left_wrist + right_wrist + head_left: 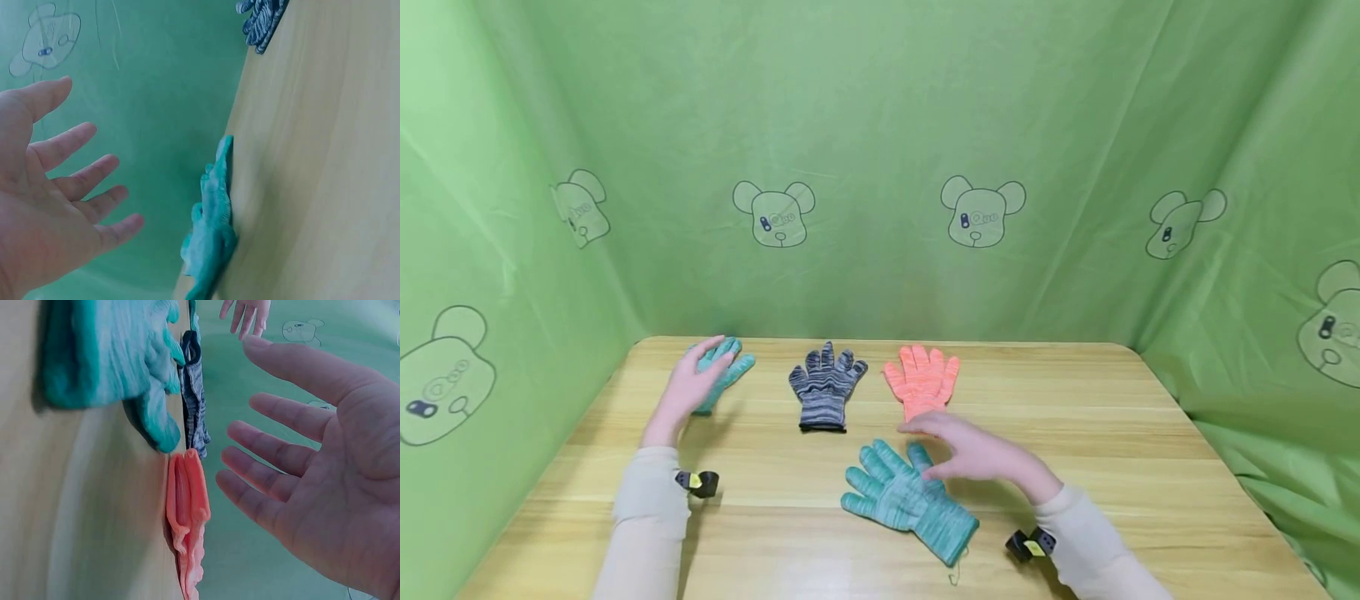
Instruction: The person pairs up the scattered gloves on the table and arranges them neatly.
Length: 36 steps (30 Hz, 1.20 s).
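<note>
My left hand [694, 379] hovers over a teal knit glove [727, 379] at the table's far left corner. In the left wrist view its fingers are spread and apart from that glove. My right hand [973, 446], fingers loosely extended, holds nothing and hangs above the table. It overlaps the cuff of a coral-orange glove [921, 379] and the edge of a nearer teal glove [910, 500] in the head view. That nearer glove lies tilted, cuff to the lower right, a loose thread trailing from it. The right wrist view shows the orange glove's cuff opening [182, 487].
A dark grey striped glove [826, 387] with a black cuff lies between the far teal glove and the orange one, fingers pointing away. Beneath everything is a wooden table [760, 533]. Green curtains [880, 100] with bear-head outlines stand behind it and on both sides.
</note>
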Motion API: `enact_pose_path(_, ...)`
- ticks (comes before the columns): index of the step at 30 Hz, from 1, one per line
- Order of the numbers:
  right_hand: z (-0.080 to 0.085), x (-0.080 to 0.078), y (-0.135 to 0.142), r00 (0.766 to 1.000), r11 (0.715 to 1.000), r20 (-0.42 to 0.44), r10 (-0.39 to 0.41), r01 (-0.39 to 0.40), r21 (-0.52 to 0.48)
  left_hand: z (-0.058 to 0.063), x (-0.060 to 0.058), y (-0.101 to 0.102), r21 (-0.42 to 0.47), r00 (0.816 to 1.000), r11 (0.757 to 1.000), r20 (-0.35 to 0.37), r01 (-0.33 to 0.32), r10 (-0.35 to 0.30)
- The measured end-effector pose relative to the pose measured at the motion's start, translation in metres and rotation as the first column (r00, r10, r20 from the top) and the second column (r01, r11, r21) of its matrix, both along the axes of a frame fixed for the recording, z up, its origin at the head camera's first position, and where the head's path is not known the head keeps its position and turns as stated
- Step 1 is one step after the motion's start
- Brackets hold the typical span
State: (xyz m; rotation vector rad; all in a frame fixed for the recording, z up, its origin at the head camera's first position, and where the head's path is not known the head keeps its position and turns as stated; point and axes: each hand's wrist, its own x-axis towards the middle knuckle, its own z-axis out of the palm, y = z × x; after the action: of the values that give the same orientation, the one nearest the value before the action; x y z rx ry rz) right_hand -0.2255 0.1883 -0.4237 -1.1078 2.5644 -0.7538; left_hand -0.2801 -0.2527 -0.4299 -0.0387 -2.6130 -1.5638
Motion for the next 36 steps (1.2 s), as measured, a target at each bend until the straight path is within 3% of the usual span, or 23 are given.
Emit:
enact_pose_path(10,-0.003,0.012,-0.005,0.994,0.992,0.026,0.106,-0.107,0.063,-0.013,-0.001,-0.013,0.020,0.997,0.999,0.069,-0.027,0.026)
enact_pose_path(25,-0.010,0.020,-0.005,0.991,0.978,0.096,0.097,-0.113,0.177,-0.029,-0.004,-0.022,0.069,0.992,0.997,0.126,-0.023,0.014)
enact_pose_path(36,-0.006,0.026,0.003,0.985,0.977,0.126,0.116,-0.136,0.166,-0.029,-0.002,-0.021,0.055,0.979,0.998,0.204,0.008,-0.019)
